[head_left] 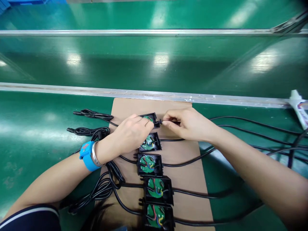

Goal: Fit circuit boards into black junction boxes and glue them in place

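Observation:
At the far end of a column of black plastic housings, my left hand (134, 133) lies over the top housing (152, 118), fingers curled onto its left side. A green circuit board partly shows inside, though my fingers cover much of it. My right hand (184, 124) pinches a black cable (160, 122) between thumb and forefinger, right at the housing's right edge. Whether the cable's collar is seated in the housing's slot, I cannot tell. Just below my left hand is a second housing (150, 142), its board and coloured wires exposed.
More open housings (150, 164) continue toward me on a brown cardboard sheet (178, 179). Bundled black cables (103, 189) lie to the left, and long cables (252, 122) run right. A white tube (299, 107) lies at the right. A metal rail (96, 89) crosses the green surface beyond the cardboard.

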`<state>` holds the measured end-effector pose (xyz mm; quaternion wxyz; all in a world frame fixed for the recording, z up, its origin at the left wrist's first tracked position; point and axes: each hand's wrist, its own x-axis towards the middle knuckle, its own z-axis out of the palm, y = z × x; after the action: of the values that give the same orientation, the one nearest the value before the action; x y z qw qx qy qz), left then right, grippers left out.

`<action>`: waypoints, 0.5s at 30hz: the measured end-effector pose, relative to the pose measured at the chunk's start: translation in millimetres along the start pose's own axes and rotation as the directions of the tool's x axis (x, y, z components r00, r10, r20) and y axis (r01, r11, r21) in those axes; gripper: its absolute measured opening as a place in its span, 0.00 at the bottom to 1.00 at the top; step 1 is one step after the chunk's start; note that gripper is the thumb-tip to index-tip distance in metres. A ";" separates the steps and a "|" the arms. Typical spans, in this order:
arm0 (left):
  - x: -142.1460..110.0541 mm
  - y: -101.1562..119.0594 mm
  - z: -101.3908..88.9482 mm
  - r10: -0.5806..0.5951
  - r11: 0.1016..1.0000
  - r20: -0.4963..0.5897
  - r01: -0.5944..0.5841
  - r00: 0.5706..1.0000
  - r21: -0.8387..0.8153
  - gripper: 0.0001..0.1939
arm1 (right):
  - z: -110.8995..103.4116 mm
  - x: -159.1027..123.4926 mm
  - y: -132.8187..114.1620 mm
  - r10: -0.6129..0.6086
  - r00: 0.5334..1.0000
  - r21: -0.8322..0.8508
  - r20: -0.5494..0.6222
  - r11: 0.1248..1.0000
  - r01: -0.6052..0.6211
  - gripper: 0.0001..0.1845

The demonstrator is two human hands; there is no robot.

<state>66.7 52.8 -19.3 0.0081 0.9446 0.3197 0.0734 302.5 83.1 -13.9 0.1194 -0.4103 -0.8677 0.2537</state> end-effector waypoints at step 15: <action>1.2 1.3 -1.7 -0.020 0.999 0.010 0.020 1.000 -0.033 0.12 | 29.8 1.6 16.8 -0.356 0.918 -0.390 -0.176 0.881 0.267 0.15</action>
<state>68.2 52.5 -17.4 0.0260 0.9414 0.3280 0.0742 300.1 83.1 -48.1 0.1875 -0.3071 -0.9329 0.0168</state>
